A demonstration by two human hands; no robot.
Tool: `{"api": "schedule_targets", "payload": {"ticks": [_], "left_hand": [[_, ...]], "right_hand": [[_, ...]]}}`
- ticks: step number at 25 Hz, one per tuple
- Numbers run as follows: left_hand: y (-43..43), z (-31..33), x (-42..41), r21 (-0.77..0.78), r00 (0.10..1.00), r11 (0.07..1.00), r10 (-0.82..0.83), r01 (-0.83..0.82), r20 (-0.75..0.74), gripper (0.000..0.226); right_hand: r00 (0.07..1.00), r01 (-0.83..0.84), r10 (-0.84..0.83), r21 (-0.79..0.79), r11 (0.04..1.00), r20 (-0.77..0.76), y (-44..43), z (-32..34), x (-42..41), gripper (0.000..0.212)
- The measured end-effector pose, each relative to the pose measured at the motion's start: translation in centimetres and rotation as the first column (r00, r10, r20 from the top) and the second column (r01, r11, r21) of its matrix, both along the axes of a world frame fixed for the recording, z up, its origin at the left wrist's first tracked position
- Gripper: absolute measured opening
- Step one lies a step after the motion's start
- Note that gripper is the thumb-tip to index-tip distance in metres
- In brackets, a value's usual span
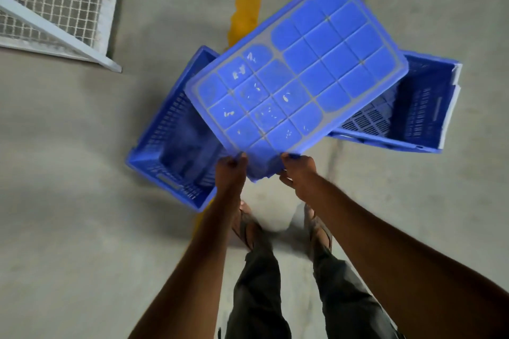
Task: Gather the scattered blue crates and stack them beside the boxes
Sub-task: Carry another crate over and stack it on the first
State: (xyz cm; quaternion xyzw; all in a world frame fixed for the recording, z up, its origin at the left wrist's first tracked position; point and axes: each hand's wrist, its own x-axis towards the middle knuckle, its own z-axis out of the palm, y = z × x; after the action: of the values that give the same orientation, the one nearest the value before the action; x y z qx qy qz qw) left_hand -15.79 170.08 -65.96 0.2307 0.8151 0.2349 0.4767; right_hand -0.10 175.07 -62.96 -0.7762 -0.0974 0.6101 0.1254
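Note:
I hold a blue crate point(297, 69) upside down in the air, its ribbed grid underside facing me. My left hand point(230, 170) and my right hand point(298, 175) both grip its near short edge, close together. Below it on the floor lie two more blue crates. One slatted crate point(173, 143) sits at the left, open side up. The other crate point(413, 113) sits at the right, partly hidden behind the held one.
The floor is grey concrete with a yellow painted line point(249, 0) running away from me. A white wire-mesh cage frame point(55, 5) stands at the upper left. My sandalled feet point(281, 226) are just below the held crate.

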Motion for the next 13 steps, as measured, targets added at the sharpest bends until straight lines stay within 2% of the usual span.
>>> {"api": "schedule_targets", "payload": {"ticks": [2,4,6,9,11,13], "left_hand": [[0.1,0.6,-0.1,0.073,0.999,0.997,-0.038,0.039,-0.017,0.069],[0.4,2.6,0.3,0.091,0.998,0.994,-0.066,0.067,-0.017,0.071],[1.1,5.7,1.3,0.121,0.996,0.992,0.035,-0.045,0.087,0.066],[3.9,13.4,2.9,0.231,0.945,0.929,0.240,-0.290,0.222,0.050],[5.9,19.6,3.1,0.267,0.924,0.887,0.340,-0.377,0.175,0.050],[6.3,26.4,2.6,0.290,0.939,0.903,0.343,-0.318,-0.036,0.054]], "right_hand": [[0.999,-0.013,0.011,0.058,0.998,0.039,0.0,1.4,0.7,0.018],[0.999,-0.036,0.033,0.118,0.992,0.026,0.4,4.5,1.6,0.021],[0.994,-0.106,0.107,0.200,0.974,0.006,1.5,8.7,2.1,0.024],[0.986,-0.149,0.168,0.349,0.925,-0.025,4.9,16.1,1.9,0.019],[0.987,-0.092,0.138,0.406,0.909,-0.085,8.0,20.8,1.2,0.015],[0.980,-0.116,0.171,0.395,0.911,-0.106,10.0,25.8,0.3,0.014]]}}
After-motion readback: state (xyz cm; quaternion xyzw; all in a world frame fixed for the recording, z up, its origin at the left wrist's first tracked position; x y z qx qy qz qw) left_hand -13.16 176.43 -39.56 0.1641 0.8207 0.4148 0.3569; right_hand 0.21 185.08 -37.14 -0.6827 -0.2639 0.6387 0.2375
